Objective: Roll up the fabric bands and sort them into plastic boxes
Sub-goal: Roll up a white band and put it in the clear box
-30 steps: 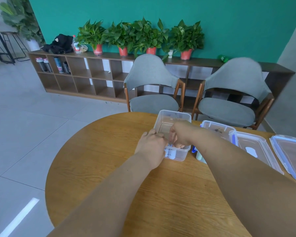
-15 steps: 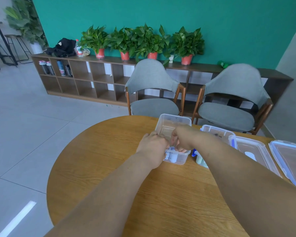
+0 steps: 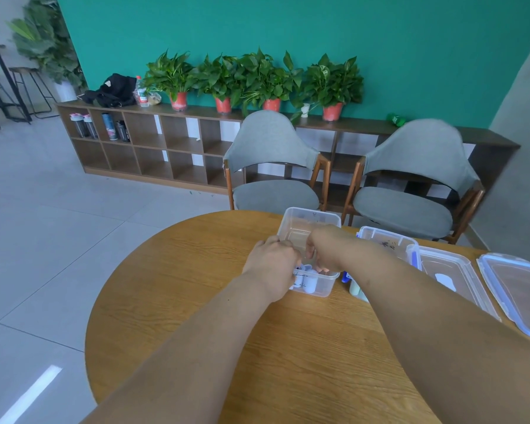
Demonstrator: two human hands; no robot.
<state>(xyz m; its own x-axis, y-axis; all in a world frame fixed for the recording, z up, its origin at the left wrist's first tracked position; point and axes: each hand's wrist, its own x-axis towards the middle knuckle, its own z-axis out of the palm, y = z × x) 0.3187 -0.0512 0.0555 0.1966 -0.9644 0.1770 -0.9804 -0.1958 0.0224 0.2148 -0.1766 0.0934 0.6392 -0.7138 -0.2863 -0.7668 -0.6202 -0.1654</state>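
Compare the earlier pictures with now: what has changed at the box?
Hardly anything. The left hand and right hand stay bunched over the near end of the clear box, above the white rolls inside it; whether they hold anything is hidden. The box, the lids beside it and the table have not moved; only the view shifted slightly.

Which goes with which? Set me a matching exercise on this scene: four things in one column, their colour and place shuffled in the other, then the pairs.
Column one
1. rolled bands
2. rightmost lid
3. plant pots
4. chairs

Column two
A. red, on the shelf
B. grey, beyond the table
C. white, inside the clear box
D. blue-rimmed, flat on the table's right side

Pairs: 1-C, 2-D, 3-A, 4-B
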